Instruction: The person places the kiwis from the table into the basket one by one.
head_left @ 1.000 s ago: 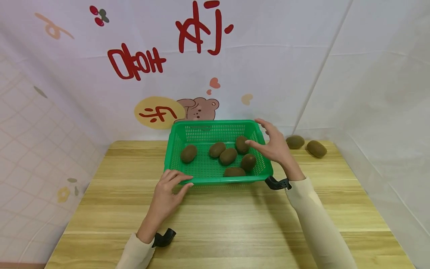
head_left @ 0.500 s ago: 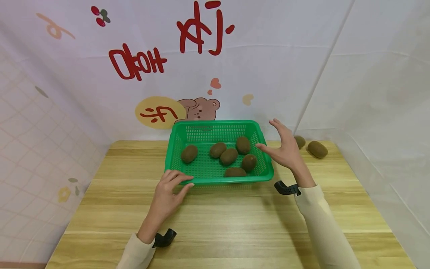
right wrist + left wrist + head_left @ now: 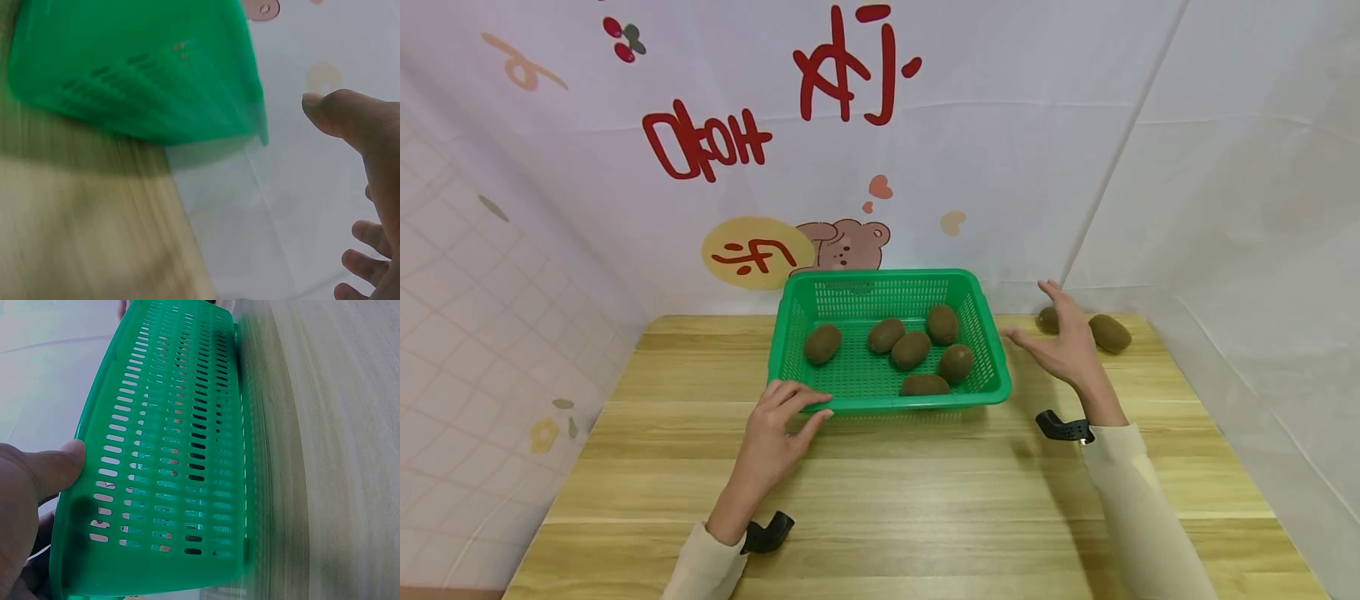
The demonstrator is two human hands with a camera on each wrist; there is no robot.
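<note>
A green plastic basket with slotted walls stands on the table, several brown kiwifruit lying inside it. My left hand holds its rim at the front left corner; in the left wrist view the thumb presses the outer wall and the fingers go behind the rim. To the right of the basket, my right hand is in the air, thumb and fingers spread, nothing between them. Beyond that hand lie two more kiwifruit, one partly hidden by it and the other beside its fingers.
The wooden table reaches back to a white printed cloth hung behind the basket. More cloth hangs along the right side. Each wrist wears a black mount, one on the left wrist.
My right hand has moved right, from over the basket's right rim to near the two kiwifruit outside. The left hand and the basket have stayed in place.
</note>
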